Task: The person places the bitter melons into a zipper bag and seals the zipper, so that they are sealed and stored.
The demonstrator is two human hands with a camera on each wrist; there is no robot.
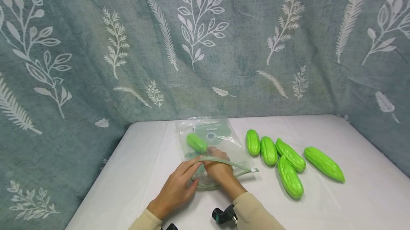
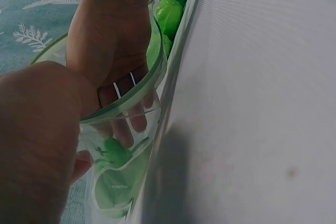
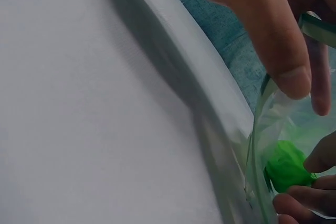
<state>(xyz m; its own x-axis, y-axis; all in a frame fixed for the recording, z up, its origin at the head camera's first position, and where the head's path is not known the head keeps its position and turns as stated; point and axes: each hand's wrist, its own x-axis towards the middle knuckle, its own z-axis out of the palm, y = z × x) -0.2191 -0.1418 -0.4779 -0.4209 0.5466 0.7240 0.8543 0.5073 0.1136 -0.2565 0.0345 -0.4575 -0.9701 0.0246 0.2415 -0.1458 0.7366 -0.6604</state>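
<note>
Grey-green fabric printed with white leaves [image 1: 243,45] hangs behind a white-covered table [image 1: 128,187]; a left hand [image 1: 179,183] touches the rim of a clear, green-edged plastic bag [image 1: 235,148], thumb apart from fingers, whether pinching cannot be told; a right hand [image 1: 219,164] reaches inside, fingers spread beside a glossy green, oblong vegetable [image 1: 196,142] within the bag; five similar green vegetables [image 1: 290,157] lie to the right.

Your left hand [image 2: 39,129] is at the green rim [image 2: 123,100] of the clear bag [image 2: 113,190]; your right hand [image 2: 118,69] reaches down inside, its fingers near a green vegetable [image 2: 115,153]. More green vegetables [image 2: 170,17] lie on the white table [image 2: 252,98] beyond, patterned cloth [image 2: 31,24] behind.
</note>
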